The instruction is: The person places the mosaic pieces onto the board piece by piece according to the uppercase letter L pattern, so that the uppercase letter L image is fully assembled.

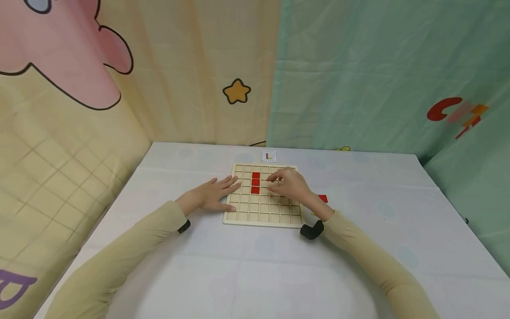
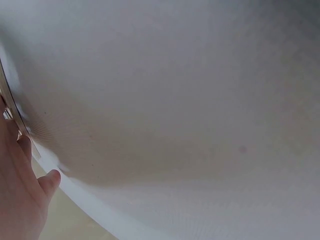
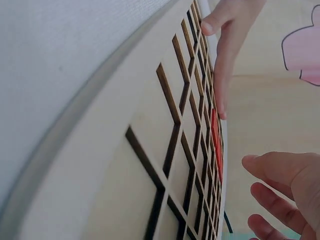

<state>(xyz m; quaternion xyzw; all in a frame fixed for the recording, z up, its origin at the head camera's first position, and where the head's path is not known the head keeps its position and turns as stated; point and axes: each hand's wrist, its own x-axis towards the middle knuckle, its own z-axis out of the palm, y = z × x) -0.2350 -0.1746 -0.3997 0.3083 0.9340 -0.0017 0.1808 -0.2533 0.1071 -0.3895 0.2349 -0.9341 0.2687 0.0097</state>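
A square wooden grid board point(image 1: 264, 218) lies on the white table, its cells framed by thin raised strips. Three red square tiles point(image 1: 255, 183) fill a short column in its upper left part. With fingers spread, my left hand point(image 1: 213, 195) rests on the board's left edge. My right hand point(image 1: 292, 184) is over the upper right of the board, to the right of the red tiles. Its fingers are loosely bent, and in the right wrist view the thumb and fingers point(image 3: 280, 205) stand apart with nothing between them.
A small printed card point(image 1: 268, 156) with a coloured grid lies behind the board. Right of the board, partly behind my right forearm, are another red piece point(image 1: 323, 198) and a bit of yellow point(image 1: 313, 214). Patterned curtains point(image 1: 191, 75) hang behind the table.
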